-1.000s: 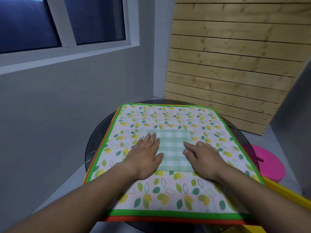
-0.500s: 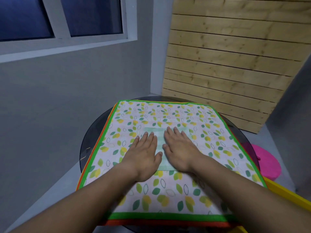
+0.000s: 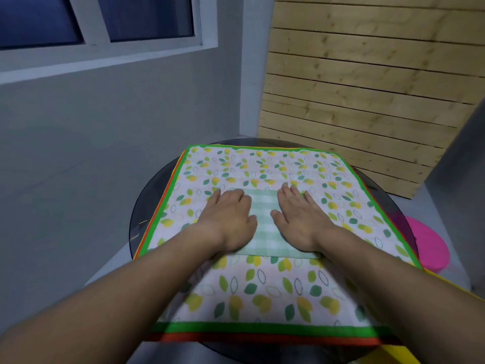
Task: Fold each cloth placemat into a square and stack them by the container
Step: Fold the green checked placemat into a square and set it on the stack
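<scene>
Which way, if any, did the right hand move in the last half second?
Yes: the right hand slid right, away from the left hand, to the right side of the checked patch.

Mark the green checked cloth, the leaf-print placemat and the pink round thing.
Green checked folded cloth point(image 3: 262, 222): head view, its bare centre.
Leaf-print cloth placemat with green border point(image 3: 262, 166): head view, far printed area.
Pink round plastic object point(image 3: 430, 248): head view, its top face.

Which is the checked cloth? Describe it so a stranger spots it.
Start at the round dark glass table. A leaf-print placemat covers it; at its centre, partly under the left hand and right hand, lies the checked cloth. It alone is small, pale green, without leaves.
</scene>
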Demonstrator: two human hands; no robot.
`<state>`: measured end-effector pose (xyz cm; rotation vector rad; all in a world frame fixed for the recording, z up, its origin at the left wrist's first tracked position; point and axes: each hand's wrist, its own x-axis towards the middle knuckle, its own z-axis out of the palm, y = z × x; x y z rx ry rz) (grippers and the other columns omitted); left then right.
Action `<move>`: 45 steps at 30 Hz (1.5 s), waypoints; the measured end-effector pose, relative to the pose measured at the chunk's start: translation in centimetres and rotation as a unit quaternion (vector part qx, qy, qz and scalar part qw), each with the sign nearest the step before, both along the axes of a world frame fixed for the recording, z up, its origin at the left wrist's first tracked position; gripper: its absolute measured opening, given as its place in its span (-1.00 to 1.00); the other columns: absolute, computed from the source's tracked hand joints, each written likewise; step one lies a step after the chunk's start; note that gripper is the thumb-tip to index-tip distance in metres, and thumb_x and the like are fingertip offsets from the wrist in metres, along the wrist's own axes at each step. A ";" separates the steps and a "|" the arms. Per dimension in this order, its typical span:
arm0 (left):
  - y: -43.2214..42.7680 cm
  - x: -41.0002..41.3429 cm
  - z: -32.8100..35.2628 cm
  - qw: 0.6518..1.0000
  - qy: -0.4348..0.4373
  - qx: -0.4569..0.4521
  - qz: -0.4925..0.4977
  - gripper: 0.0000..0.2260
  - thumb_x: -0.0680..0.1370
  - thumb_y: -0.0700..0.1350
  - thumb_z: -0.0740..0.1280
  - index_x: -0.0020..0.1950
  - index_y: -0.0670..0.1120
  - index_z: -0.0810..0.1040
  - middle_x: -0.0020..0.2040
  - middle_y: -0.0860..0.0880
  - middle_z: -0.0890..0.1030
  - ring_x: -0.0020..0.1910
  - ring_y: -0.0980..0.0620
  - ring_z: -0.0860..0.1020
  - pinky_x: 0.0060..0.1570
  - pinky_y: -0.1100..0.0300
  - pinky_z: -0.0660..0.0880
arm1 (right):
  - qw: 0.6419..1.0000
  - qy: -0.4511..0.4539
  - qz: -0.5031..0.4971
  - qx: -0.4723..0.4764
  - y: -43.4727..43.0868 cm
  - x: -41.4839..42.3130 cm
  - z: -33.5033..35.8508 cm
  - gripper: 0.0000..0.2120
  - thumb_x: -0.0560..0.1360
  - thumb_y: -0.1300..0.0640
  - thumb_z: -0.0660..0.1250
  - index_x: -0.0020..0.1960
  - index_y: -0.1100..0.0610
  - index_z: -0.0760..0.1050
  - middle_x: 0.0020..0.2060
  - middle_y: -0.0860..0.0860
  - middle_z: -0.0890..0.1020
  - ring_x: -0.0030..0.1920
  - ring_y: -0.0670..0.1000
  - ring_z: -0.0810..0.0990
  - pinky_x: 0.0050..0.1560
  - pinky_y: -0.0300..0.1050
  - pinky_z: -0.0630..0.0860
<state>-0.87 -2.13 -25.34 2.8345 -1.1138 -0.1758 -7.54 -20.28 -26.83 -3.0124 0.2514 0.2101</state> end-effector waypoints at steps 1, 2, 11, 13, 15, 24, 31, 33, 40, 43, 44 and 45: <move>0.0 0.2 -0.1 1.000 0.008 -0.006 0.010 -0.44 0.66 0.17 -0.05 0.59 -0.09 0.11 0.64 -0.08 0.02 0.61 -0.04 -0.07 0.57 -0.07 -0.19 | 1.000 0.001 0.002 0.000 0.0 0.0 0.0 -0.36 0.65 -0.17 -0.20 0.59 0.13 -0.27 0.58 0.02 -0.26 0.57 -0.01 -0.31 0.56 0.02 -0.28; 0.0 0.3 -0.4 1.000 0.024 -0.002 0.018 -0.40 0.66 0.20 -0.09 0.63 -0.08 -0.01 0.65 -0.06 -0.10 0.62 -0.01 -0.17 0.56 -0.07 -0.23 | 1.000 0.006 0.004 0.003 0.0 0.0 0.0 -0.36 0.64 -0.18 -0.20 0.59 0.13 -0.28 0.58 0.02 -0.27 0.57 -0.01 -0.32 0.56 0.02 -0.28; 0.3 0.6 -1.9 0.998 0.041 0.019 0.033 -0.30 0.62 0.31 -0.19 0.62 -0.05 -0.25 0.62 0.02 -0.29 0.58 0.08 -0.30 0.55 -0.07 -0.29 | 0.998 -0.006 0.016 0.063 -0.7 -0.2 0.0 -0.32 0.62 -0.25 -0.18 0.59 0.09 -0.28 0.57 -0.02 -0.29 0.55 -0.05 -0.34 0.56 -0.02 -0.29; 0.4 0.5 -1.6 0.998 0.060 0.014 0.030 -0.30 0.62 0.31 -0.17 0.62 -0.05 -0.24 0.62 0.00 -0.28 0.59 0.06 -0.29 0.55 -0.06 -0.28 | 0.992 -0.035 0.007 0.120 -0.7 -0.7 0.5 -0.32 0.63 -0.24 -0.11 0.60 0.06 -0.23 0.59 -0.03 -0.23 0.57 -0.07 -0.29 0.56 -0.06 -0.25; 0.5 0.4 -1.0 0.996 0.068 -0.040 0.037 -0.31 0.64 0.28 -0.06 0.64 -0.07 -0.15 0.64 -0.05 -0.18 0.61 0.01 -0.20 0.57 -0.02 -0.20 | 0.969 -0.117 -0.047 0.211 -0.9 -1.5 1.3 -0.36 0.64 -0.17 0.04 0.61 0.05 -0.06 0.60 -0.04 -0.03 0.59 -0.04 -0.11 0.57 -0.06 -0.11; 0.8 -0.5 3.2 0.939 0.149 -0.179 0.252 -0.74 0.49 0.06 0.41 -0.17 -0.05 0.40 -0.24 0.02 0.45 -0.26 0.02 0.45 -0.40 0.17 0.31 | 0.874 -0.112 -0.253 0.400 -3.3 -3.6 4.7 -0.86 0.45 0.15 0.41 -0.17 0.13 0.44 -0.33 0.15 0.48 -0.35 0.09 0.39 -0.27 -0.10 0.33; 1.2 -0.2 3.8 0.891 0.250 -0.250 0.285 -0.65 0.41 0.03 0.54 -0.19 -0.09 0.39 -0.28 -0.01 0.47 -0.32 0.05 0.44 -0.44 0.21 0.29 | 0.805 -0.075 -0.299 0.507 -2.8 -3.7 5.0 -0.85 0.46 0.23 0.46 -0.14 0.19 0.48 -0.24 0.22 0.58 -0.36 0.15 0.57 -0.31 0.00 0.63; 1.2 -0.2 3.9 0.888 0.255 -0.257 0.282 -0.64 0.41 0.04 0.54 -0.11 -0.10 0.41 -0.23 -0.02 0.49 -0.29 0.04 0.44 -0.42 0.20 0.30 | 0.804 -0.090 -0.299 0.506 -2.7 -3.5 4.8 -0.84 0.43 0.25 0.48 -0.15 0.19 0.48 -0.18 0.30 0.63 -0.27 0.19 0.61 -0.14 0.17 0.64; 1.3 -0.8 3.5 0.827 0.320 -0.379 0.264 -0.70 0.47 -0.14 0.52 -0.24 -0.11 0.40 -0.30 -0.03 0.48 -0.39 0.08 0.45 -0.62 0.37 0.31 | 0.829 -0.138 -0.270 0.470 -2.2 -4.1 5.0 -0.74 0.49 0.20 0.44 0.13 0.16 0.46 -0.21 -0.04 0.55 -0.28 -0.10 0.53 -0.58 -0.42 0.36; 0.9 -1.4 3.6 0.787 0.344 -0.440 0.262 -0.72 0.45 -0.15 0.55 -0.06 -0.16 0.46 -0.11 -0.11 0.60 -0.28 0.03 0.56 -0.46 0.28 0.44 | 0.811 -0.171 -0.273 0.488 -2.7 -5.2 5.3 -0.62 0.48 0.19 0.46 0.25 0.14 0.42 -0.08 0.06 0.63 -0.24 -0.03 0.62 -0.53 -0.36 0.43; 0.5 -1.6 3.8 0.761 0.372 -0.464 0.261 -0.69 0.44 -0.15 0.55 0.03 -0.20 0.48 -0.02 -0.17 0.64 -0.23 -0.02 0.61 -0.40 0.24 0.50 | 0.800 -0.187 -0.279 0.496 -3.0 -6.0 5.7 -0.60 0.47 0.19 0.47 0.25 0.15 0.43 -0.04 0.09 0.65 -0.22 0.00 0.65 -0.48 -0.31 0.47; -0.1 -2.1 4.1 0.728 0.407 -0.486 0.260 -0.69 0.44 -0.18 0.55 0.05 -0.25 0.51 0.01 -0.23 0.68 -0.20 -0.10 0.66 -0.37 0.18 0.56 | 0.786 -0.208 -0.288 0.506 -3.5 -6.8 6.1 -0.60 0.45 0.19 0.48 0.24 0.16 0.45 0.00 0.11 0.66 -0.20 0.02 0.67 -0.41 -0.26 0.52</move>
